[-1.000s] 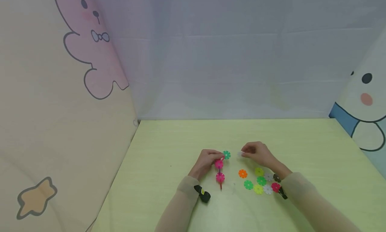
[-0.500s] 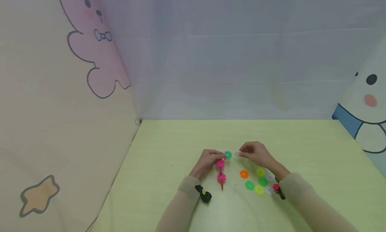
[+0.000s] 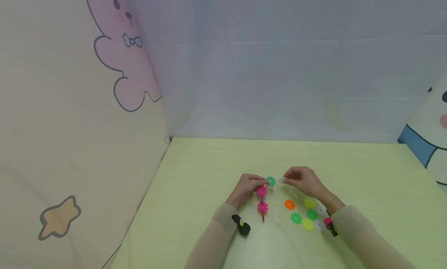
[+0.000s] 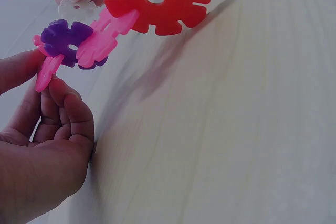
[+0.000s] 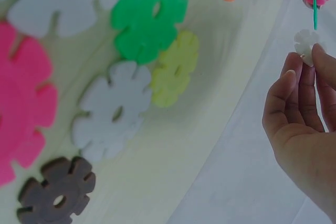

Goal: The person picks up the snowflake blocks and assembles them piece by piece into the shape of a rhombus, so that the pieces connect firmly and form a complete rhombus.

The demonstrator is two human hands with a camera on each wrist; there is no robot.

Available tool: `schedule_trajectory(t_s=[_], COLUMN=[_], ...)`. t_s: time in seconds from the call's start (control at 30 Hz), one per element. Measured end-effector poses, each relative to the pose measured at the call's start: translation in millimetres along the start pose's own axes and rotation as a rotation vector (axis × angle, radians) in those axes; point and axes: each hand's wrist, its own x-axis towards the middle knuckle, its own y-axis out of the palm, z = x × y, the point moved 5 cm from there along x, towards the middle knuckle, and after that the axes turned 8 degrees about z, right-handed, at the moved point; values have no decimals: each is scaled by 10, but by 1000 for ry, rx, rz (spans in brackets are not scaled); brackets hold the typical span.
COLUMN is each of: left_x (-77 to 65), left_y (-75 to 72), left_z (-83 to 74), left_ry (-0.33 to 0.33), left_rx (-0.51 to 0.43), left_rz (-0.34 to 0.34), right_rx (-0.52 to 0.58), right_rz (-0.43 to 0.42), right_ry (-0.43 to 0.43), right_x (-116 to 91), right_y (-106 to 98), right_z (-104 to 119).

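My left hand (image 3: 247, 187) pinches a pink notched plastic disc in a chain of interlocking snowflake discs. In the left wrist view a purple disc (image 4: 65, 38), another pink disc (image 4: 102, 40) and a red disc (image 4: 178, 3) join on below it. A teal-green disc (image 3: 271, 181) sticks out at the chain's far end, edge-on in the right wrist view. Between thumb and fingertips, my right hand (image 3: 306, 182) holds a white disc (image 5: 305, 43). That white disc faces the teal-green one with a small gap between them, both raised over the table.
Loose discs lie on the pale yellow table (image 3: 195, 160) to the right of the chain: orange (image 3: 289, 204), green (image 3: 312, 214), yellow (image 3: 309, 203), white (image 3: 319, 225), pink (image 3: 327, 221) and brown (image 5: 55, 195). The right sleeve (image 3: 350, 220) partly covers this group.
My right hand has brought the white disc nearer to the teal-green disc. My left hand keeps its pinch on the chain. The whole head view has shifted, so everything appears further right.
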Motion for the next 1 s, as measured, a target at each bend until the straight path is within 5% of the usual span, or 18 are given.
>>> schedule_trajectory(t_s=[1.0], left_x=[26], left_y=[-14], left_z=[15], left_ry=[2], left_rx=[-20], left_rz=[10], right_rx=[36], right_rz=[9], right_ry=[28], right_x=[33], right_y=[49], right_z=[39])
